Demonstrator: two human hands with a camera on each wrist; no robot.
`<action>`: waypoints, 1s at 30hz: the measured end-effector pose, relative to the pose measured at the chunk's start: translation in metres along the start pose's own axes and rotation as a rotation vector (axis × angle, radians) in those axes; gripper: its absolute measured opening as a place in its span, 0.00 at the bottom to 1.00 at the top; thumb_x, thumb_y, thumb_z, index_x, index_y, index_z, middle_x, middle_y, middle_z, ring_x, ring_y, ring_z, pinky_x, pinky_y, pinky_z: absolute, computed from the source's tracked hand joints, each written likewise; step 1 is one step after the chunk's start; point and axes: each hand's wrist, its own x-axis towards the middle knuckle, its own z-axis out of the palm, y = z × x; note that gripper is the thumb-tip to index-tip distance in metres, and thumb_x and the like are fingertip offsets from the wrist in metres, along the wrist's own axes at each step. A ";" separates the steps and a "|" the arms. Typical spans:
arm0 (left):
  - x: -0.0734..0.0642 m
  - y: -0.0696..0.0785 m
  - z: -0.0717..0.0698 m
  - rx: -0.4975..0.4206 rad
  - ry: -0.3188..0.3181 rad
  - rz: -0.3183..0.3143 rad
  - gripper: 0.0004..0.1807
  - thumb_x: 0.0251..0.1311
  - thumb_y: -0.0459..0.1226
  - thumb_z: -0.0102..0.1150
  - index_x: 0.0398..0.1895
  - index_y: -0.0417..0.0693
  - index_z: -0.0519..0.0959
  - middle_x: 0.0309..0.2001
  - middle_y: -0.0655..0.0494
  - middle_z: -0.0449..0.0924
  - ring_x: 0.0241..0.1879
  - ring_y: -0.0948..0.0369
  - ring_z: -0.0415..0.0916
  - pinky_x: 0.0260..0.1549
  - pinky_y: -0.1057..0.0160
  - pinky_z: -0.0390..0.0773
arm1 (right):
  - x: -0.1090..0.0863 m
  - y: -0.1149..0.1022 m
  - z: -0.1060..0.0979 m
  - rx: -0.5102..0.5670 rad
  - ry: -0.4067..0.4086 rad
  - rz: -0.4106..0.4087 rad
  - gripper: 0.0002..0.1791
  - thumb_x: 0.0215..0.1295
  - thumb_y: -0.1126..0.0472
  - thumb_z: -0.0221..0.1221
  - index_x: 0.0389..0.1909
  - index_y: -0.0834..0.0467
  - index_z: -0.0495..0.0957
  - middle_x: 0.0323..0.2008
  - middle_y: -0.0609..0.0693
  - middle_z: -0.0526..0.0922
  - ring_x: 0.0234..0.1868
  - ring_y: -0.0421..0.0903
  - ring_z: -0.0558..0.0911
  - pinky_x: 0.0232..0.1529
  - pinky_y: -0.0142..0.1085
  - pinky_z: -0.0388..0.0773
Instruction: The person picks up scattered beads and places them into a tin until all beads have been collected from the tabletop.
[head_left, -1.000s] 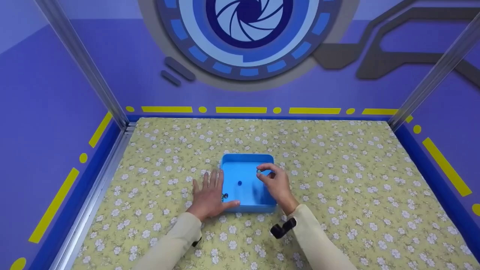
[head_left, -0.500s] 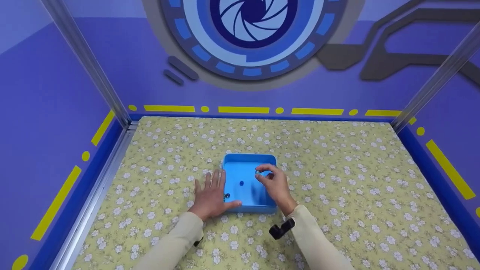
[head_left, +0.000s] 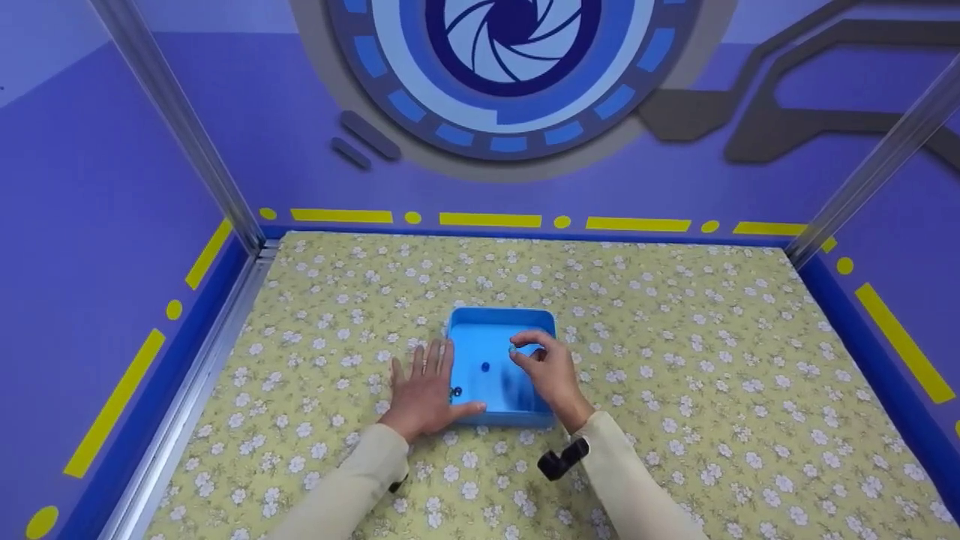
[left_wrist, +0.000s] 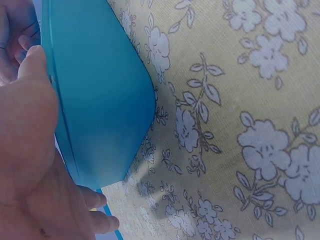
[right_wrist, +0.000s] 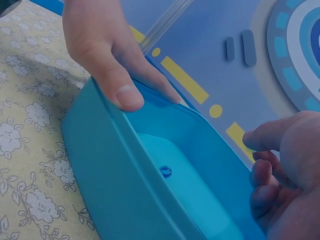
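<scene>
A blue rectangular plastic box [head_left: 501, 315] stands on the table in the head view. My left hand [head_left: 421, 395] rests at its near left corner, fingers straight along the left wall and thumb lying over the front rim. Above the right part of the box, my right hand [head_left: 553, 367] pinches a small pale glass marble [head_left: 512, 349] between thumb and forefinger. On the box floor lies a dark blue marble [head_left: 485, 367], seen also as a blue marble [right_wrist: 165, 171] in the right wrist view. Darker marbles [head_left: 457, 391] sit in the near left corner, partly hidden by my left hand.
A yellow flowered cloth [head_left: 675, 315] covers the table around the box. Blue-violet printed panels [head_left: 480, 187] close it in at the back and both sides, with metal posts [head_left: 180, 127] at the corners.
The head view has shifted slightly, so the scene sits a little further right. My right hand has moved slightly left relative to the box, still pinching the marble. My left hand stays in place.
</scene>
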 end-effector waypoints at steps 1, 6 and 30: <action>0.000 0.000 0.000 0.000 -0.001 0.002 0.65 0.46 0.76 0.52 0.78 0.49 0.42 0.78 0.46 0.43 0.76 0.41 0.41 0.66 0.28 0.40 | 0.002 0.005 0.001 0.002 0.003 -0.005 0.09 0.62 0.69 0.62 0.43 0.61 0.82 0.44 0.60 0.83 0.22 0.39 0.70 0.26 0.29 0.69; 0.000 0.001 0.000 -0.012 -0.008 0.010 0.64 0.46 0.76 0.51 0.78 0.49 0.42 0.78 0.46 0.44 0.76 0.41 0.42 0.66 0.28 0.39 | 0.010 0.027 0.004 0.000 0.024 0.025 0.10 0.62 0.67 0.63 0.44 0.60 0.82 0.45 0.59 0.83 0.23 0.39 0.71 0.27 0.29 0.69; 0.000 0.002 -0.003 -0.010 0.011 0.028 0.65 0.46 0.74 0.56 0.78 0.46 0.43 0.78 0.44 0.44 0.76 0.41 0.42 0.67 0.30 0.42 | 0.002 0.019 -0.012 -0.102 -0.001 -0.088 0.10 0.66 0.62 0.61 0.46 0.56 0.82 0.47 0.56 0.83 0.34 0.45 0.76 0.39 0.34 0.75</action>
